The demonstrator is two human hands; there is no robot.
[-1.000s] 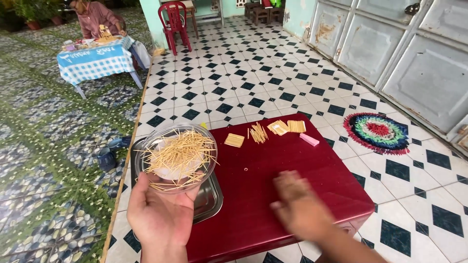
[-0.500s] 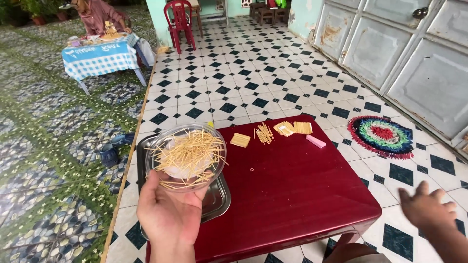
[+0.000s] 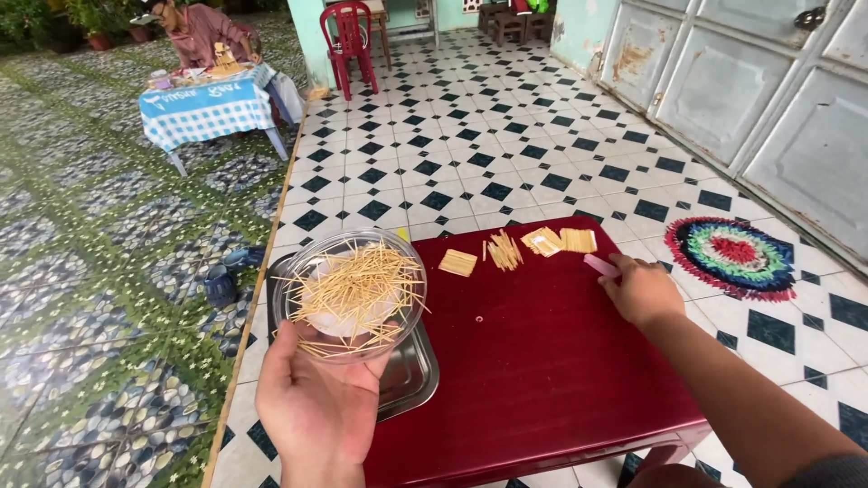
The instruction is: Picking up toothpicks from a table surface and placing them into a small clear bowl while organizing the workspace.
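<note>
We see the left hand [image 3: 312, 411] cupping a clear bowl [image 3: 351, 291] of toothpicks [image 3: 353, 289] above a steel tray [image 3: 411, 380]. Farther out, the right hand [image 3: 644, 287] closes its fingers on a pink strip [image 3: 600, 265] on the red table [image 3: 542, 361]. Toothpick bundles [image 3: 504, 249] lie beyond.

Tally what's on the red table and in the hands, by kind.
Clear bowl of sticks, in the left hand: 1
Metal tray: 1
Stick bundles: 4
Pink piece, at the right hand: 1
Total: 7
</note>
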